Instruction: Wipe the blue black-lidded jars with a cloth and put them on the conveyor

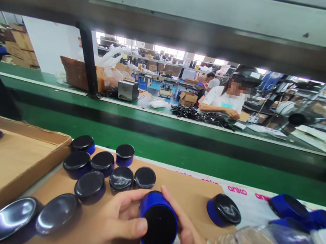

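Blue caps (102,170) crowd the left; bare cardboard (189,192) lies ahead.

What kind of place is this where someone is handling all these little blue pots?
Most likely a factory assembly or packing line. A long green conveyor belt runs past the bench, many identical blue pots with black lids stand in a batch, and another person works opposite among stacked cardboard boxes.

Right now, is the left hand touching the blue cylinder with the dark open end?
Touching. The head view shows the left hand with its thumb pressed on the rim of the blue cylinder and fingers behind it; the right hand grips the other side.
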A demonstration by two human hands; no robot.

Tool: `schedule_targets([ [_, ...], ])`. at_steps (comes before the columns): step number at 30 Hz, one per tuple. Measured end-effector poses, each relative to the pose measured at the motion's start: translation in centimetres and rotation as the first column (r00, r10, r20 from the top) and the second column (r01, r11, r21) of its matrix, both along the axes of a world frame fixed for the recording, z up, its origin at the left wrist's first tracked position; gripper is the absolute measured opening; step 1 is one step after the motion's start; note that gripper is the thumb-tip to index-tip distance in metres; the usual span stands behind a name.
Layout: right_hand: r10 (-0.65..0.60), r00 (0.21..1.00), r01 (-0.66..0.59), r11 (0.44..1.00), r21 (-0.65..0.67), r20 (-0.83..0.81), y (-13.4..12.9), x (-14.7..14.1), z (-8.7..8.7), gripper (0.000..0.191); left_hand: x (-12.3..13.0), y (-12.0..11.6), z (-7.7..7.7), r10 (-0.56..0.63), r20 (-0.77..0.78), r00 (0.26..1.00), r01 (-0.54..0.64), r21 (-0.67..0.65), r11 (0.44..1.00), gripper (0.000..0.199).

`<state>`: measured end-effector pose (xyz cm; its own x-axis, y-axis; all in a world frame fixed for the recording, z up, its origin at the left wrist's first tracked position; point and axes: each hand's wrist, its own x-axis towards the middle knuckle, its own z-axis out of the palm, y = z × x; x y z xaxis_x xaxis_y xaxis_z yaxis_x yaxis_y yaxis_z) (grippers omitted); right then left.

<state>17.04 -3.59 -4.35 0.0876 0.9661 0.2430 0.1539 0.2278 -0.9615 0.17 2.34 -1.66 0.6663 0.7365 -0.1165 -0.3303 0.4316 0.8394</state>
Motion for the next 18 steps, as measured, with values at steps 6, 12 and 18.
schedule_targets([
  [6, -0.028, 0.998, 0.027, 0.999, 0.017, 0.051, 0.1, -0.2, -0.1, 0.044, 0.0, 0.2, -0.3, 0.002, -0.007, 1.0, -0.002, 0.013, 1.0, 0.052],
  [12, 0.026, 0.997, -0.031, 0.997, -0.069, -0.068, 0.0, 0.4, 0.8, 0.047, 0.0, 0.0, -0.4, 0.03, -0.045, 0.999, -0.03, 0.002, 1.0, 0.055],
  [18, -0.002, 0.991, -0.016, 0.991, -0.135, -0.132, 0.3, 0.6, 0.3, 0.049, 0.4, -1.1, 0.2, 0.174, -0.155, 0.973, -0.104, 0.382, 0.918, 0.056],
])
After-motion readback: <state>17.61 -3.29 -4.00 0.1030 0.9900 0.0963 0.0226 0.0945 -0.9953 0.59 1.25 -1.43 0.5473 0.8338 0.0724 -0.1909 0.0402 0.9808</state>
